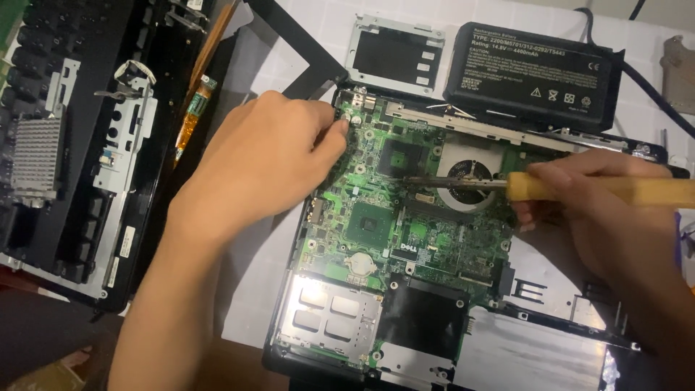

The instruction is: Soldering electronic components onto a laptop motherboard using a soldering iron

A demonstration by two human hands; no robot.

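Laptop base (289,340) holds green motherboard (376,217); left hand (268,159) pinches its corner, right hand (579,203) grips screwdriver (550,187).

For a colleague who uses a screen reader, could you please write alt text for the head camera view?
A person's right hand holds a yellow-handled screwdriver with its tip over the green motherboard of an opened laptop, while the left hand grips the board's upper left corner. A black battery pack lies above.
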